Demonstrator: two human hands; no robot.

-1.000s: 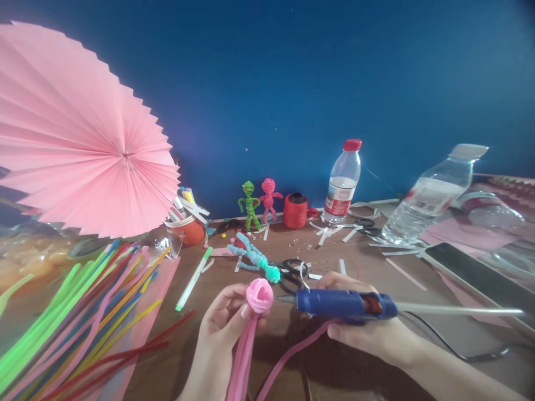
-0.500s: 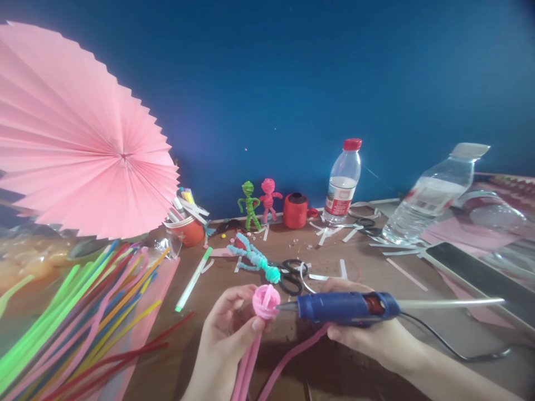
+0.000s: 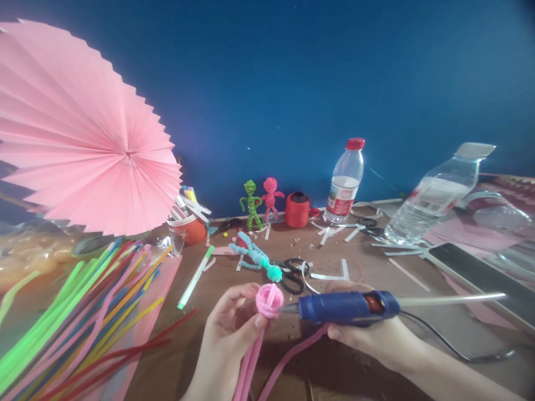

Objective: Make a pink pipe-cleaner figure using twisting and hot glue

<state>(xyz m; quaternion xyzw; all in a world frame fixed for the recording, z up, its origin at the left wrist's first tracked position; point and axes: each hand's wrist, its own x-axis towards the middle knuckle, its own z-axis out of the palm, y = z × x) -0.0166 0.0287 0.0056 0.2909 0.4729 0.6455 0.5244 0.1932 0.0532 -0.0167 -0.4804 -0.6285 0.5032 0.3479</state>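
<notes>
Between the thumb and fingers of my left hand is a pink pipe cleaner coil, wound into a small ball with straight lengths hanging below it. My right hand is wrapped round a blue hot glue gun, a clear glue stick poking from its back end. The gun's nozzle points left and meets the right side of the pink coil, or comes very close. Just behind the coil lies a turquoise pipe cleaner figure. A loose pink strand curves beneath the gun.
Colourful pipe cleaners lie at left under a large pink paper fan. Black scissors, a marker and paper strips litter the middle. Green and pink figures stand behind. Bottles and a phone are at right.
The view has shifted slightly, so most things sit a little further right. Both hands keep their grips, and the nozzle stays at the pink coil.
</notes>
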